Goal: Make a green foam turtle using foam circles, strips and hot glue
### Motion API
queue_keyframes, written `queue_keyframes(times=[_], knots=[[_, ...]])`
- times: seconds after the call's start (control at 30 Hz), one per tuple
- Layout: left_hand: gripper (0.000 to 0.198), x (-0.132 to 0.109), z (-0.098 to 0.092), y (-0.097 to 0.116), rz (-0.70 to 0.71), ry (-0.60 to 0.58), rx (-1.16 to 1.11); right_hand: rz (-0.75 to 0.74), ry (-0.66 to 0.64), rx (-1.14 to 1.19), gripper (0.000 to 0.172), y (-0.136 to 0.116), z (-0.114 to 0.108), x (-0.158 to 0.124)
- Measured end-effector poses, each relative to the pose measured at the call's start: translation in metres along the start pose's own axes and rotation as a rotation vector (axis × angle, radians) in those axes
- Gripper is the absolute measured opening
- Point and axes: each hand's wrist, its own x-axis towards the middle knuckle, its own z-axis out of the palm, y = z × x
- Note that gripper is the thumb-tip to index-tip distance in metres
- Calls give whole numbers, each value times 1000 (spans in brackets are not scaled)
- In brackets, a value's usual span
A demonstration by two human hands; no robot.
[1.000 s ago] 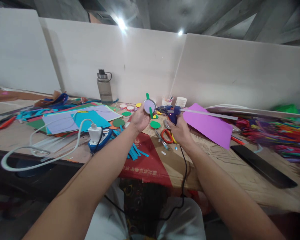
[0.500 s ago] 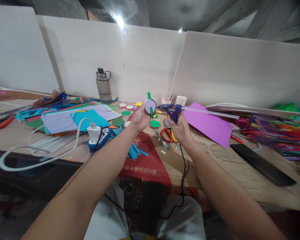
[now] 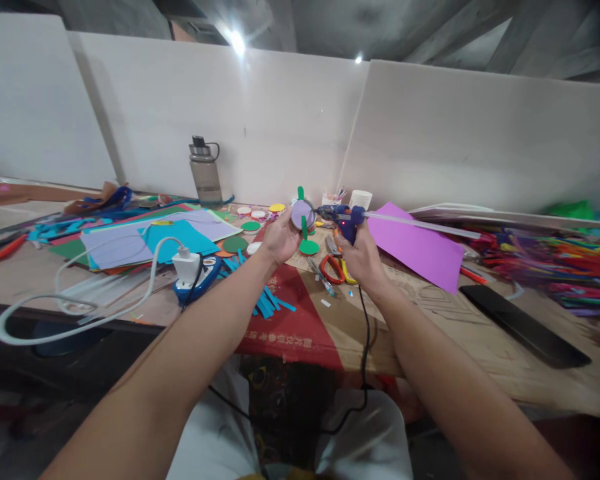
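The person's left hand (image 3: pixel 281 241) held a lilac disc (image 3: pixel 299 212) up above the middle of the table (image 3: pixel 10 285), its grip closed on the rim. The right hand (image 3: pixel 364 259) was clamped around the handle of a blue glue gun (image 3: pixel 349 230), its nozzle aimed at the disc's right side; whether the two touched, or any glue was out, could not be told.

The work looked partway along. Two green strips (image 3: pixel 305 228) were already on the disc, one standing past its top rim, the other crossing the face and passing the bottom. Gluing at the side seemed the step in hand. Loose pieces suggested more might be left: a green disc (image 3: pixel 309 248) lay between the hands, and blue strips (image 3: pixel 267 303) were strewn toward the table's front edge.

Red and brown cardboard (image 3: pixel 300 337) covered the table's middle, with scissors (image 3: pixel 333 269) on it. A purple sheet (image 3: pixel 415 247) lay beyond the right hand, a black slab (image 3: pixel 523 327) toward the right front corner. Paper sheets (image 3: pixel 115 243) and a blue socket block (image 3: pixel 207 275) filled the left. A bottle (image 3: pixel 206 179) stood upright at the back edge, before white boards (image 3: pixel 180 113). Two lights (image 3: pixel 237 43) shone under a grey ceiling (image 3: pixel 340 27).
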Motion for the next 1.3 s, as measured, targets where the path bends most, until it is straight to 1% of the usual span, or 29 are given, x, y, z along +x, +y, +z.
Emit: queue_keyframes(times=[0.13, 0.3, 0.47, 0.63, 0.87, 1.1, 1.3], knots=[[34, 0, -1, -1, -12, -18, 26, -15, 3, 3, 46, 0, 0, 0], [30, 1, -3, -3, -24, -28, 23, -44, 16, 13, 46, -1, 0, 0], [30, 2, -6, -4, -52, -34, 15, -40, 7, 1, 46, -1, -1, 2], [34, 1, -5, -5, -69, -33, 38, -48, 11, 1, 48, -2, -1, 2], [34, 0, -1, -1, -27, -28, 38, 2, -14, -42, 47, -3, -1, 0], [32, -1, 2, 3, 26, 1, 14, 12, -13, -47, 49, -4, -1, -1], [34, 0, 1, 4, 63, -2, 3, 30, -36, -37, 44, -6, -1, -2]])
